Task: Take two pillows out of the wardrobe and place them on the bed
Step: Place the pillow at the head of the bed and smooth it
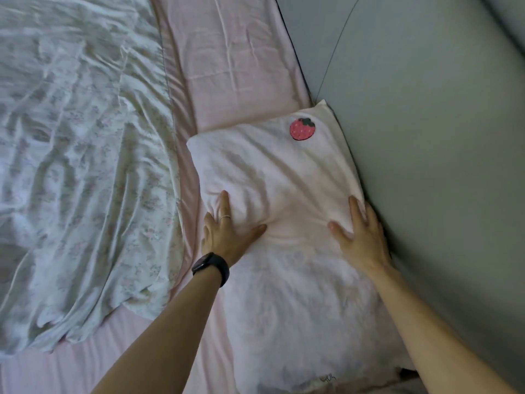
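A pale pink pillow (pixel 284 177) with a strawberry patch lies on the bed's pink sheet (pixel 187 172), against the grey headboard. My left hand (pixel 227 228) presses flat on its left side, fingers spread, a ring on one finger and a black watch on the wrist. Flat on the pillow's right side, close to the headboard, rests my right hand (pixel 360 234). A second pink pillow (pixel 238 61) lies flat just beyond the first, further along the headboard.
A padded grey headboard (pixel 426 123) runs along the right. A rumpled white floral quilt (pixel 79 155) covers the left part of the bed. A strip of bare pink sheet shows between quilt and pillows.
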{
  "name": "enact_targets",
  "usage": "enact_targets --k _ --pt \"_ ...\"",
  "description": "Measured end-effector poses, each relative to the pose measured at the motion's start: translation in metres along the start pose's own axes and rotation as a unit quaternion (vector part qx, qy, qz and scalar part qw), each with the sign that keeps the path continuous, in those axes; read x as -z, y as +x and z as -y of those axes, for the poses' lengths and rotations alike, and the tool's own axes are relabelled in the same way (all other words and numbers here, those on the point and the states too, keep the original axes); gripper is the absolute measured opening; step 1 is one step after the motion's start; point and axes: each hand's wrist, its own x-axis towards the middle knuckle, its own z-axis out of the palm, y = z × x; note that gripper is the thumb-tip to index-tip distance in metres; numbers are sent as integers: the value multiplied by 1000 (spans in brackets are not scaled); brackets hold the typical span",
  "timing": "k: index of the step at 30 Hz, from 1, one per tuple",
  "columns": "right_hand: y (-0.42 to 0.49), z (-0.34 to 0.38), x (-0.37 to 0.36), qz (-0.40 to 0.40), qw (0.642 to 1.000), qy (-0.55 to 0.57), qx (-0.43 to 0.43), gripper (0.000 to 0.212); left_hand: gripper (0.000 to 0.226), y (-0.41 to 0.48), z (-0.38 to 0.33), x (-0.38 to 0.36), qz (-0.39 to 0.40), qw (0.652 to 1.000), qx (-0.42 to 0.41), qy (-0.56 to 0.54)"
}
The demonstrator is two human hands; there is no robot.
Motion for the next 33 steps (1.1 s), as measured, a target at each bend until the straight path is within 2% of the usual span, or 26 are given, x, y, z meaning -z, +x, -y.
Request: enact_targets --k 2,3,5,7,9,11,13,15,18,19,21,23,25,29,31,33 --pt "-14 1 -5 -88 996 -29 0 79 116 -5 13 6 -7 999 16 28" --pt "-24 4 -10 -139 989 -52 5 76 113 -9 18 7 -38 998 15 47" --pt "-44 15 -20 -210 973 -78 56 67 101 -17 20 -1 -136 985 -59 87" --pt "-55 27 -34 -192 967 -88 142 62 78 -23 12 -21 -178 958 -191 118" --pt "-59 25 -44 -123 967 -122 188 63 67 -27 12 -44 -150 930 -286 175" --pt "-52 -3 -43 -92 970 -157 159 66 69 -20 26 -55 -105 919 -295 239" --pt "-45 -38 -33 -96 977 -154 110 71 76 -10 48 -51 -76 918 -272 279" --pt "-41 -56 -24 -83 982 -142 88 77 81 0 63 -40 -64 923 -251 284" --pt "-48 -45 -25 -84 992 -83 39 81 83 -10 65 -31 -85 936 -224 259" --pt "-57 -39 -28 -110 992 -57 12 81 82 -22 66 -34 -94 932 -233 261" --pt "-87 -25 -34 -173 984 -27 -24 78 78 -58 72 -50 -86 907 -307 276" --pt "-125 -12 -48 -181 983 -24 -19 77 78 -95 83 -74 -55 871 -384 302" --pt "-161 -14 -67 -121 991 -23 -50 86 81 -115 94 -94 -27 860 -393 323" --pt "-193 -60 -92 -13 984 -30 -174 109 91 -118 109 -103 22 860 -348 372" --pt "-193 -69 -87 19 982 -27 -186 111 93 -120 108 -102 38 857 -343 382" --pt "-191 -60 -76 16 983 -31 -179 109 92 -123 100 -97 43 861 -338 378"
